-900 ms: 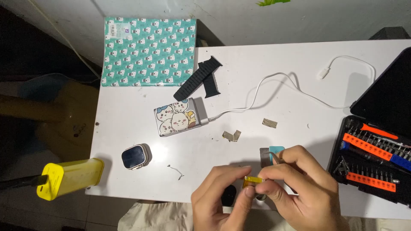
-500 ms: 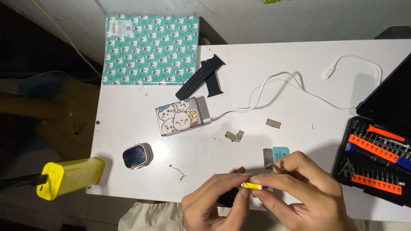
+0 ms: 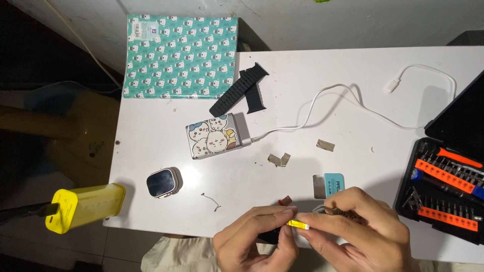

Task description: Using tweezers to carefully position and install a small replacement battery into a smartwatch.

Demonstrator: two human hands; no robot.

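At the bottom centre of the frame, the left hand (image 3: pixel 254 242) and right hand (image 3: pixel 360 234) meet over the desk (image 3: pixel 166 136) edge, fingertips of both pinched closed on a small yellow tool (image 3: pixel 298 225). It looks light, stiff and slippery, best held near its middle. Just above sits a small blue-and-grey packet (image 3: pixel 328 185); left of it, a watch body (image 3: pixel 162 182) and a yellow box (image 3: pixel 85 206). Farther up lie a cartoon-printed power bank (image 3: pixel 216 136), black straps (image 3: pixel 241 90) and a teal patterned notebook (image 3: pixel 180 56).
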